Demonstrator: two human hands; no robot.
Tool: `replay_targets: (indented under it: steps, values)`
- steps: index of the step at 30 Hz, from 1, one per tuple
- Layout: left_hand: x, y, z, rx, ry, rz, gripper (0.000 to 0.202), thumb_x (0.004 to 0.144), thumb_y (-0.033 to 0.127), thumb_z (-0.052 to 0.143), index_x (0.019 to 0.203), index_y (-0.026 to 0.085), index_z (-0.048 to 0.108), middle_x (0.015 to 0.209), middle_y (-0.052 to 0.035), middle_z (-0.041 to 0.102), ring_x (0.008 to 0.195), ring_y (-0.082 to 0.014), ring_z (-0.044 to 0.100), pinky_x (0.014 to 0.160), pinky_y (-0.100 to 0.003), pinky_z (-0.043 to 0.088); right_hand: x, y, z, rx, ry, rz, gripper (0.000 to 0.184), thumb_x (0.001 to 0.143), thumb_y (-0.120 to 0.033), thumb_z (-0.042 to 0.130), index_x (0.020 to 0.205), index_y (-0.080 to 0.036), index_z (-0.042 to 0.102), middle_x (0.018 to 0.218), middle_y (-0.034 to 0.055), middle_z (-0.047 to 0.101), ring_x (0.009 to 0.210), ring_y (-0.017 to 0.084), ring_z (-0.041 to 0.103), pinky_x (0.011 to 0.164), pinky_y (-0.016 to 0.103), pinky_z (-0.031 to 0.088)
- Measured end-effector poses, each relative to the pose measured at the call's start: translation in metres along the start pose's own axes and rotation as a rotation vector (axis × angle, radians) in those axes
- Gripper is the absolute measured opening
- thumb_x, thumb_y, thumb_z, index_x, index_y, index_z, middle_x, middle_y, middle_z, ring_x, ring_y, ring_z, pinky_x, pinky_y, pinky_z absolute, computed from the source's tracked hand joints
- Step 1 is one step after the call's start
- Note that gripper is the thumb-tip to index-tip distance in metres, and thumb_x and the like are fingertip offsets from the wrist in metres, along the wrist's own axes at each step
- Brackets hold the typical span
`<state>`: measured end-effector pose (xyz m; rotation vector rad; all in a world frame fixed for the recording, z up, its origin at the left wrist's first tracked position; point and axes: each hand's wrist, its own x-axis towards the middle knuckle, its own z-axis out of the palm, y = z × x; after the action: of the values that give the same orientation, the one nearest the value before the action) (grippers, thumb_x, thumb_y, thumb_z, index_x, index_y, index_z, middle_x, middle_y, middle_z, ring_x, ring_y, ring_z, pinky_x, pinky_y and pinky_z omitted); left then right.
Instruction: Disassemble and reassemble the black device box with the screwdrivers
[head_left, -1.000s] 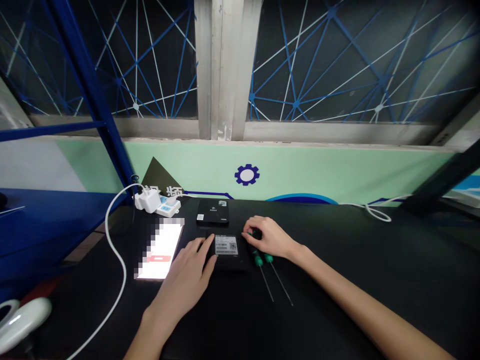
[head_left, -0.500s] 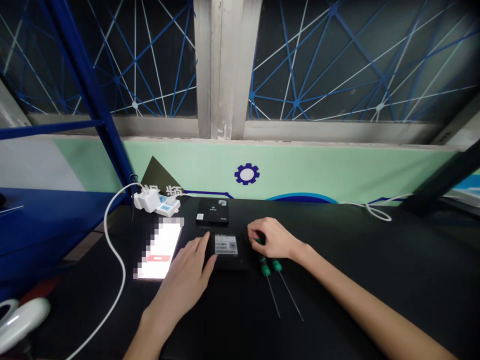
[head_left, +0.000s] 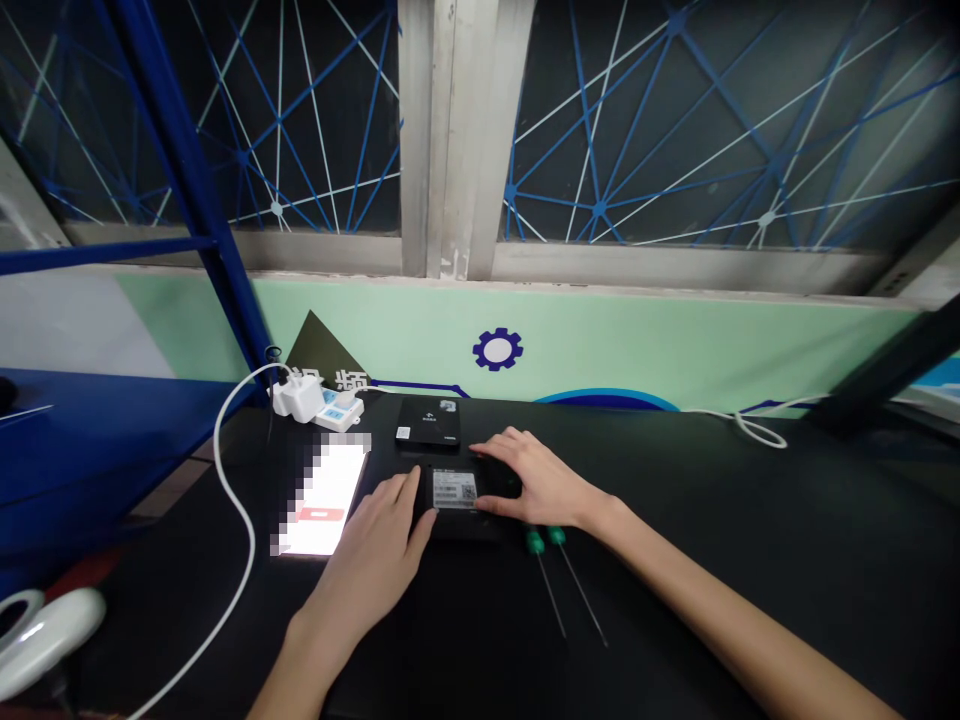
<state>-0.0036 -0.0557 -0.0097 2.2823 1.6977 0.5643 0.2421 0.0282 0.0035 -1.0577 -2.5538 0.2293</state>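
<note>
Left hand (head_left: 379, 530) and right hand (head_left: 541, 482) stand apart, about equally near, flanking the labelled black box (head_left: 454, 490) on the desk (head_left: 675, 500). Its long axis seems to run side to side; against that dark surface, I can't tell whether either grips.

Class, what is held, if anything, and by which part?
Left hand at the left side of the nearer black box, right hand at its right; whether either grips it cannot be told.
</note>
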Motion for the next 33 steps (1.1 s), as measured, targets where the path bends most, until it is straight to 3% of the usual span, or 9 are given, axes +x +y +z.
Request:
replay_targets:
  steps: [3, 7, 14, 21, 26, 33]
  values:
    - [0.000, 0.000, 0.000, -0.005, 0.014, 0.006, 0.053, 0.103, 0.042, 0.032, 0.147, 0.016, 0.043, 0.141, -0.0151, 0.057, 0.130, -0.0308, 0.053, 0.104, -0.049, 0.045, 0.000, 0.000, 0.001, -0.004, -0.027, -0.032, 0.072, 0.078, -0.065, 0.071, 0.133, -0.020, 0.060, 0.129, 0.0153, 0.063, 0.117, 0.035, 0.053, 0.101, 0.058, 0.041]
    - [0.001, 0.000, 0.000, -0.010, 0.012, 0.014, 0.053, 0.103, 0.041, 0.032, 0.147, 0.014, 0.043, 0.138, -0.0156, 0.059, 0.124, -0.0304, 0.056, 0.100, -0.047, 0.047, 0.001, 0.002, 0.001, 0.041, -0.058, -0.022, 0.072, 0.076, -0.068, 0.071, 0.130, -0.021, 0.062, 0.138, 0.0146, 0.057, 0.126, 0.036, 0.048, 0.105, 0.058, 0.039]
    - [0.002, 0.000, 0.001, -0.018, 0.001, 0.018, 0.053, 0.103, 0.042, 0.033, 0.149, 0.015, 0.040, 0.137, -0.0143, 0.058, 0.123, -0.0288, 0.056, 0.100, -0.044, 0.047, 0.000, 0.007, 0.005, 0.167, -0.049, 0.039, 0.072, 0.065, -0.064, 0.082, 0.117, -0.019, 0.061, 0.137, 0.0156, 0.057, 0.128, 0.034, 0.047, 0.106, 0.056, 0.041]
    - [0.001, -0.002, 0.002, -0.031, -0.006, 0.009, 0.056, 0.103, 0.044, 0.034, 0.152, 0.017, 0.036, 0.140, -0.0135, 0.056, 0.128, -0.0294, 0.053, 0.102, -0.045, 0.046, -0.001, 0.011, 0.009, 0.237, -0.019, 0.083, 0.076, 0.059, -0.058, 0.088, 0.118, -0.020, 0.057, 0.131, 0.0149, 0.056, 0.126, 0.033, 0.048, 0.104, 0.053, 0.044]
    - [0.001, -0.002, 0.001, -0.068, 0.035, -0.005, 0.056, 0.103, 0.046, 0.034, 0.153, 0.021, 0.033, 0.142, -0.0129, 0.055, 0.130, -0.0302, 0.053, 0.101, -0.047, 0.049, 0.000, 0.005, 0.009, 0.259, 0.010, 0.158, 0.077, 0.059, -0.054, 0.090, 0.121, -0.021, 0.057, 0.118, 0.0111, 0.058, 0.111, 0.030, 0.058, 0.096, 0.047, 0.049]
    - [0.003, 0.004, -0.003, -0.136, 0.114, -0.030, 0.061, 0.103, 0.046, 0.035, 0.157, 0.024, 0.020, 0.152, -0.0126, 0.046, 0.140, -0.0297, 0.043, 0.107, -0.049, 0.045, 0.002, -0.007, 0.003, 0.441, 0.177, 0.101, 0.054, 0.071, -0.048, 0.085, 0.109, -0.022, 0.055, 0.086, 0.0005, 0.061, 0.076, 0.018, 0.059, 0.068, 0.031, 0.051]
